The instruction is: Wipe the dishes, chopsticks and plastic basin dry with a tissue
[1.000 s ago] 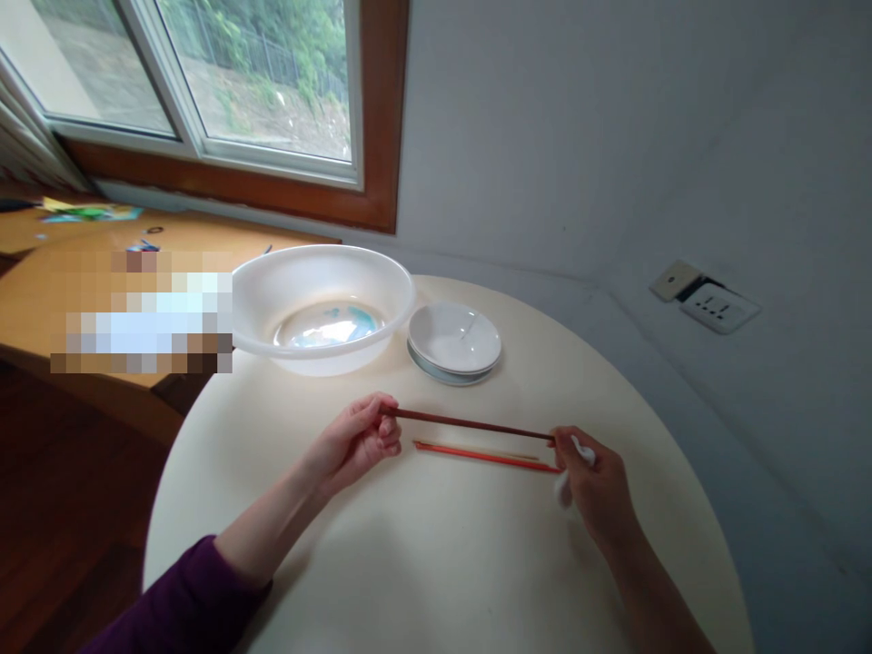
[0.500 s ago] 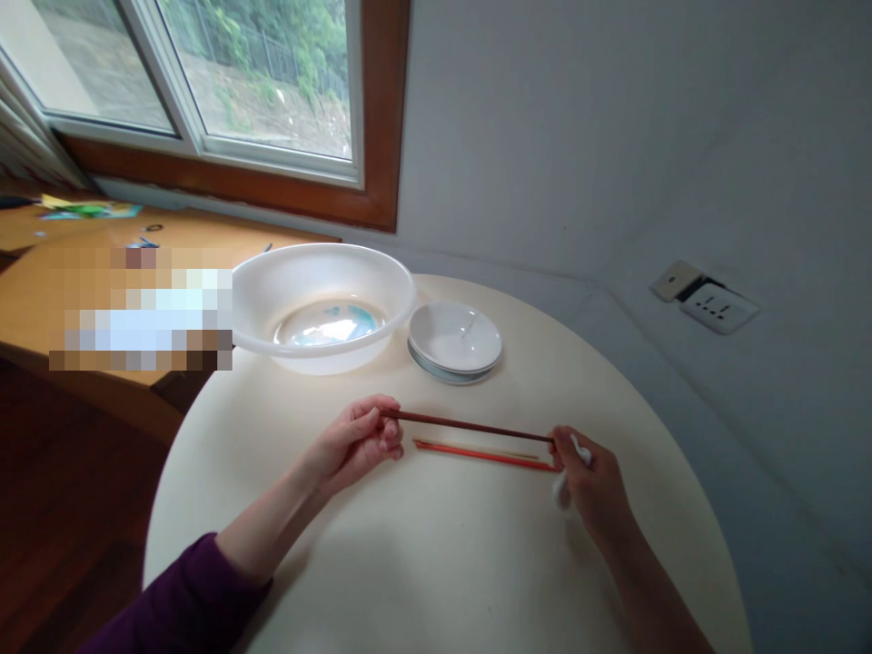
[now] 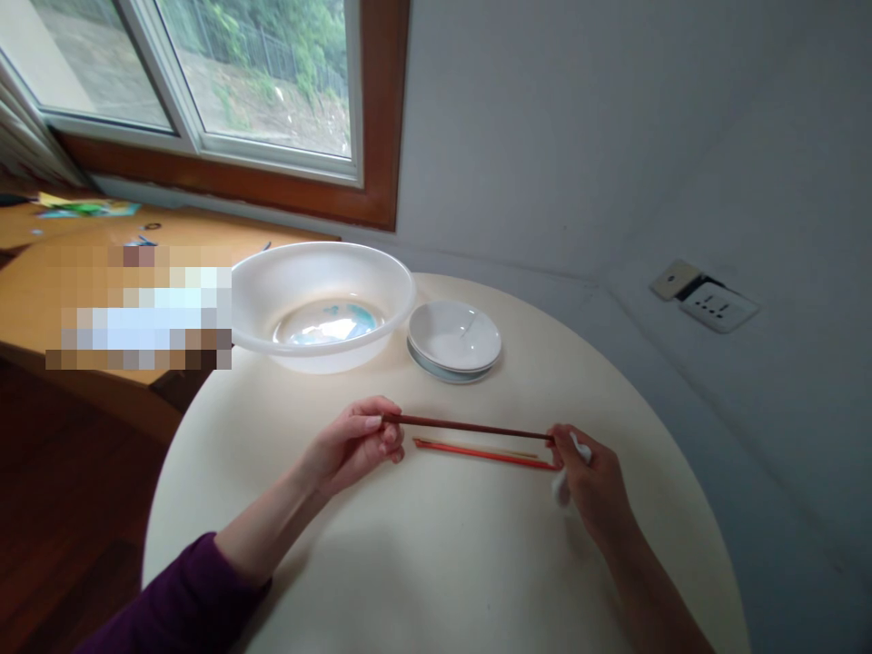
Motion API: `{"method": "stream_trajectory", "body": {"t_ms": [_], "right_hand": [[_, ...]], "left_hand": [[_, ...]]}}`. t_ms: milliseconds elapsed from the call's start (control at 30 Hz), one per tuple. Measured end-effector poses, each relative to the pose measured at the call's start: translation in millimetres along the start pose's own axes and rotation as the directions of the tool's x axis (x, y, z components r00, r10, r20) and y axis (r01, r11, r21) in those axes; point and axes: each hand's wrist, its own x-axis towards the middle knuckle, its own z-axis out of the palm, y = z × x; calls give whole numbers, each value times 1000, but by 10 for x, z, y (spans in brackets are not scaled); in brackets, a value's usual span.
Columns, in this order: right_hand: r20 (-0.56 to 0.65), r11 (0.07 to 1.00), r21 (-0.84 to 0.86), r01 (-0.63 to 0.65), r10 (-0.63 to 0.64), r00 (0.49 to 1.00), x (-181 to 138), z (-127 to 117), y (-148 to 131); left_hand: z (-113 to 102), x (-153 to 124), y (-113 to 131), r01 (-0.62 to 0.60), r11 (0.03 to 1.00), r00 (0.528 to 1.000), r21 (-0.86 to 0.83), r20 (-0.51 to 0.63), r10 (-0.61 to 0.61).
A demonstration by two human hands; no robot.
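Observation:
My left hand (image 3: 358, 440) pinches one end of a dark brown chopstick (image 3: 470, 426), held level just above the round cream table (image 3: 422, 563). At the chopstick's other end my right hand (image 3: 592, 481) is closed on a white cloth or tissue (image 3: 565, 486) and grips the tip through it. A red chopstick (image 3: 487, 452) lies flat on the table just below the held one, between both hands.
A large translucent white basin (image 3: 320, 304) holding a little water stands at the table's far side. Beside it on the right sit stacked white dishes (image 3: 454, 341). A wooden desk (image 3: 41, 272) lies at left under a window; wall sockets (image 3: 715, 306) are at right.
The held chopstick has lowered slightly toward the red one. Both hands stay almost where they were.

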Motion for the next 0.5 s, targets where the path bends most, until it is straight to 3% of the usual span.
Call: {"method": "stream_trajectory", "body": {"t_ms": [500], "right_hand": [[3, 1000, 3, 16, -16, 1000, -13, 20, -99]], "left_hand": [[29, 7, -10, -30, 999, 999, 27, 14, 29]]}}
